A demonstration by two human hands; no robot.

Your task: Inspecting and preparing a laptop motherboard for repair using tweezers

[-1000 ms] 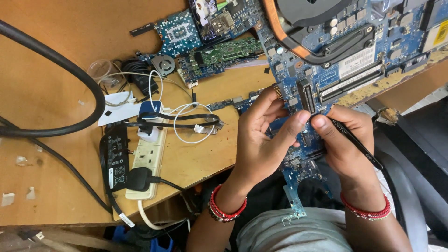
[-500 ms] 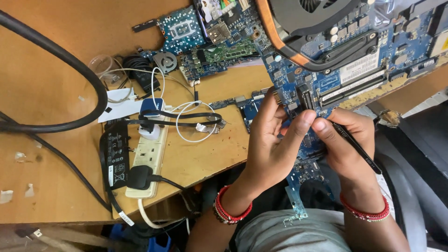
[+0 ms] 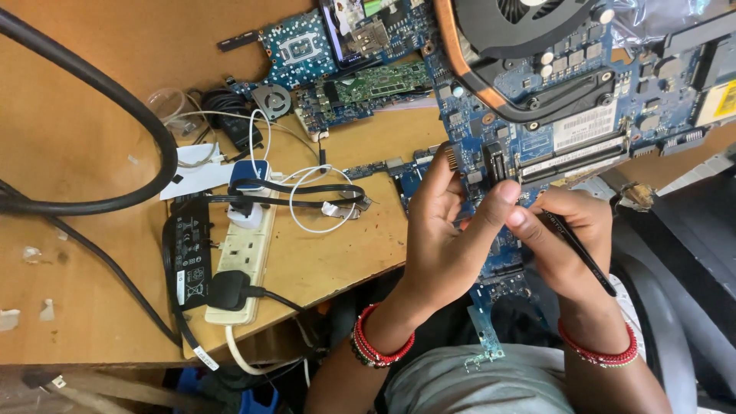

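A large blue laptop circuit board (image 3: 583, 130) with a black fan and copper heat pipe lies tilted over the table edge toward me. My left hand (image 3: 448, 241) grips the board's lower left part, fingers curled up around its edge near a black connector. My right hand (image 3: 563, 245) holds a thin black tool (image 3: 581, 251) like a pen, its tip hidden among my fingers at the board. Both wrists wear red bangles.
On the wooden table (image 3: 84, 100) lie a white power strip (image 3: 238, 261) with plugs, a black adapter (image 3: 188, 253), thick black cables (image 3: 130, 115), white cords and more circuit boards (image 3: 337, 69) at the top. A black chair (image 3: 690, 261) stands at the right.
The view has shifted slightly; the board sits a little higher in frame. My hands keep the same grip on the board and the tool.
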